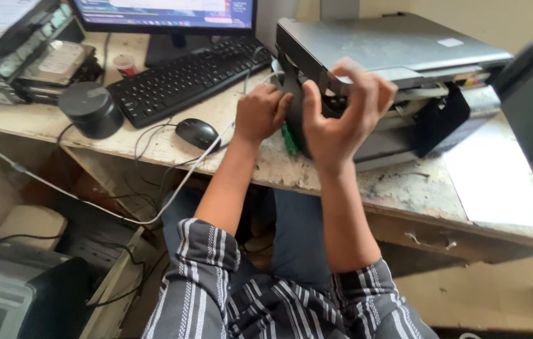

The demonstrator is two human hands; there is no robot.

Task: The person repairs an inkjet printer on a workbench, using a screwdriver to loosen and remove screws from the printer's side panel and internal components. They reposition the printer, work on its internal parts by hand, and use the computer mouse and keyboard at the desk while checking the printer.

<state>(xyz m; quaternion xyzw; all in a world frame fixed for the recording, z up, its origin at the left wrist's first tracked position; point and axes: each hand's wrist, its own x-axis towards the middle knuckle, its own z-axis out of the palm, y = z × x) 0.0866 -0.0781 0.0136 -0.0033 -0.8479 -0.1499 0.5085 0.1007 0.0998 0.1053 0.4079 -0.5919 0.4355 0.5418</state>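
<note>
Grey plastic printer (392,47) lies across the upper right of the frame on the worn worktop (404,188), its long axis running left to right, its near left corner facing both hands. Right hand (335,119) has its grip spread wide, fingers hooked on that corner's black opening; left hand (260,113), just left of it, is curled narrow against the same end, holding nothing that shows.

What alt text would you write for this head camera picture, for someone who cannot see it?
A person's left hand and right hand grip the open side of a grey printer on a worn desk. A black keyboard, a mouse and a monitor lie to the left.
</note>
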